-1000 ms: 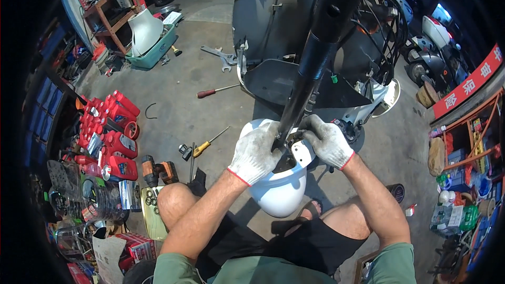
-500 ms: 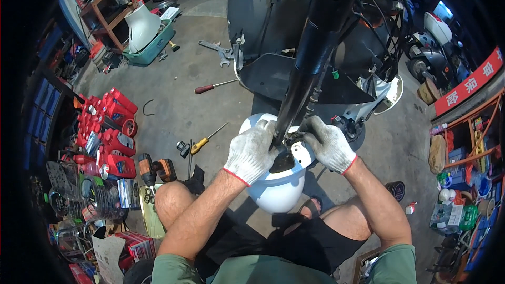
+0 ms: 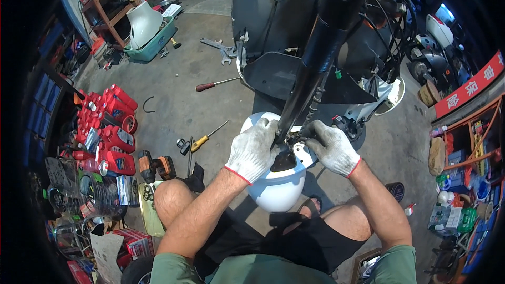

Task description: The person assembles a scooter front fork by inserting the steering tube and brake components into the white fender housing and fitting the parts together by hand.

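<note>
A thick black fork tube (image 3: 302, 87) slants down from the top of the head view into the opening of a white front fender (image 3: 276, 194). My left hand (image 3: 253, 150), in a white knit glove, is closed against the tube's lower end, fingers curled at its side. On the other side my gloved right hand (image 3: 330, 147) has thumb and fingertips pinched together at the fender's opening, beside a thin ribbed dark cable (image 3: 315, 100). What the right fingertips hold is hidden. A white tab with holes (image 3: 301, 153) shows between the hands.
Ahead stands a partly stripped scooter with dark panels (image 3: 273, 76) and hanging cables. On the floor lie a red-handled screwdriver (image 3: 206, 87), a yellow-handled screwdriver (image 3: 200, 143), wrenches (image 3: 221, 50) and a cordless drill (image 3: 149, 165). Red jugs (image 3: 114, 142) crowd the left; an orange shelf (image 3: 473, 152) stands right.
The whole view has shifted slightly, with the tube and scooter a little further right in it. Both hands stay at the fender opening; the right has moved marginally with its fingers still pinched.
</note>
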`<action>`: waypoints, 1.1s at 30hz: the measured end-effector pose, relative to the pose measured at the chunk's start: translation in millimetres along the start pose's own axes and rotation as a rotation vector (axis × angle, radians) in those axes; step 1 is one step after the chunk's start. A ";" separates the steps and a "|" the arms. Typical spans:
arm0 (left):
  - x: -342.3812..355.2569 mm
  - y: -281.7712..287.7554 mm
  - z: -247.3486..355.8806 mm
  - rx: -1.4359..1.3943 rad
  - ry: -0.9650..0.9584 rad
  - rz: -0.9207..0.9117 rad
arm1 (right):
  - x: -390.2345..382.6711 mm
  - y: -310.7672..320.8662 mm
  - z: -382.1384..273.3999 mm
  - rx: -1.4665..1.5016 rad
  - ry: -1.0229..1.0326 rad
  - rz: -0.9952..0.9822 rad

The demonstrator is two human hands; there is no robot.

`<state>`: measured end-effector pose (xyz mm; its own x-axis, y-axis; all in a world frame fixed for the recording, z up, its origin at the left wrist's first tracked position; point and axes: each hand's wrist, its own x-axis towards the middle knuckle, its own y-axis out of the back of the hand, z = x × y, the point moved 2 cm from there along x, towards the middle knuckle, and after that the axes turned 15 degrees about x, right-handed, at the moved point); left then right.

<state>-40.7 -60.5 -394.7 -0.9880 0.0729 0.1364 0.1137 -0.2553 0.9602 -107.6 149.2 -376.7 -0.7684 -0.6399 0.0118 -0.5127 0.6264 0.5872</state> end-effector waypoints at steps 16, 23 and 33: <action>-4.4 -2.3 -5.6 -0.048 -0.078 0.116 | 11.4 -2.9 -20.5 -0.375 0.128 -0.219; -3.2 2.6 -6.5 -0.060 -0.081 0.048 | 8.3 -4.4 -19.7 -0.344 0.145 -0.198; -2.7 2.1 -7.3 -0.028 -0.063 0.002 | 13.2 -17.3 -35.7 -0.549 0.213 -0.274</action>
<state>-38.5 -68.3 -394.8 -0.9792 0.1324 0.1540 0.1118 -0.2820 0.9529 -95.2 114.0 -357.8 -0.5155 -0.8540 -0.0699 -0.3653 0.1452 0.9195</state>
